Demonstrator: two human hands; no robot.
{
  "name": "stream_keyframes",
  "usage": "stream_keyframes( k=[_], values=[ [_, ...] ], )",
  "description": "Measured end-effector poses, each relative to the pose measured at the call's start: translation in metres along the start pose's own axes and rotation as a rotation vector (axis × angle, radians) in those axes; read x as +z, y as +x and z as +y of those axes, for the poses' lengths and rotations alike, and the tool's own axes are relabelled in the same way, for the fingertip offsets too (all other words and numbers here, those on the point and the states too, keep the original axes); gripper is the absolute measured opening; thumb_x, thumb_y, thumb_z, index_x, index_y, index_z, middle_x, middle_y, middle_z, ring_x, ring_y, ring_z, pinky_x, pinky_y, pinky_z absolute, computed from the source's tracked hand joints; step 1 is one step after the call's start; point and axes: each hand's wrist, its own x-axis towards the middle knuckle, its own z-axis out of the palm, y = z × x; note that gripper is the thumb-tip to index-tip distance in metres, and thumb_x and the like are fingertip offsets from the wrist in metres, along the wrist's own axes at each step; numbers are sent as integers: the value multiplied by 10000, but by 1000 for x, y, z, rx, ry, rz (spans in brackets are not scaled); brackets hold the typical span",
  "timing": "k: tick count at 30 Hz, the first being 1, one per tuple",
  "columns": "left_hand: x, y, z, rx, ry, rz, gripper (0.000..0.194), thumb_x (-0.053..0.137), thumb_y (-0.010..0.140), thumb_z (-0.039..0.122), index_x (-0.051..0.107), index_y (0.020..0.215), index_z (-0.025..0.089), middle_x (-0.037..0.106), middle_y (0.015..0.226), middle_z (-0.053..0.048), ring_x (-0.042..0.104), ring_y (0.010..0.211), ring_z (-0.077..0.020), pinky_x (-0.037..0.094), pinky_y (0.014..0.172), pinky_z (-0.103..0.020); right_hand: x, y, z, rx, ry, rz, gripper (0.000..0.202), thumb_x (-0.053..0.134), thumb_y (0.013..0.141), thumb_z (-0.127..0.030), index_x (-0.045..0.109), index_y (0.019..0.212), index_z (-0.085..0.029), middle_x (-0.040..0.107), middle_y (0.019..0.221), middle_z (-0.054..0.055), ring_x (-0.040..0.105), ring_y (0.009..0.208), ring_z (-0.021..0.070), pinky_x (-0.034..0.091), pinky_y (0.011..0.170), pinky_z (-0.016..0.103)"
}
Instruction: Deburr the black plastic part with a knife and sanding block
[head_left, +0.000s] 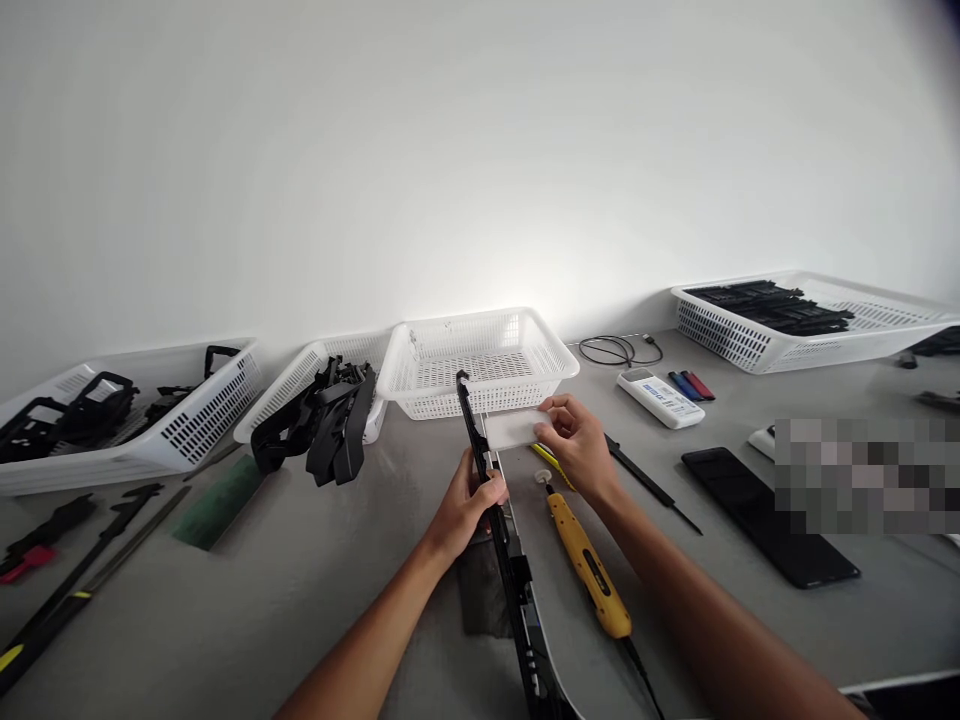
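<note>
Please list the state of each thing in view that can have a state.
Long black plastic strip: gripped by left hand, tilted.
Small white flat piece: pinched by right hand.
Yellow electric screwdriver: lying untouched.
Middle white plastic basket: empty.
Black phone: screen dark.

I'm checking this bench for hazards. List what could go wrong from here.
1. The left hand grips the long black strip near one end only; the far end juts up by the basket and could snag it.
2. The yellow tool lies right under the right hand and forearm; a bump might roll it.
3. The phone lies loose near the right elbow and could be knocked.
</note>
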Motion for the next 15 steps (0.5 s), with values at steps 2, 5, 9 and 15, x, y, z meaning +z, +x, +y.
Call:
stream_keyframes(
  k=[2,5,9,15],
  values=[
    [-2,2,-4,2,-4,42,572,727,847,637,526,1172,211,537,745,52,471,574,-102,410,526,-228,0,1,1,-4,-8,50,212,699,806,-322,592,966,-235,460,625,-82,390,568,125,311,558,268],
    [-7,7,-10,26,-49,117,674,755,808,692,585,1209,177,566,755,31,469,581,-100,424,517,-226,-1,1,-3,25,104,70,240,721,817,-355,591,988,-249,544,681,-58,451,597,139,357,570,272],
    [-11,12,-14,24,-189,210,652,742,775,760,660,955,139,596,777,-13,508,622,-110,438,542,-230,3,-3,-9,84,259,-118,318,755,852,-450,584,1053,-270,659,835,-15,527,671,158,420,597,281],
    [-8,7,-5,-99,-199,73,732,492,880,844,663,940,135,634,695,-55,579,605,-160,461,562,-269,15,-7,3,100,127,-166,401,770,842,-537,588,1033,-235,516,640,-67,419,574,129,317,536,260]
  ],
)
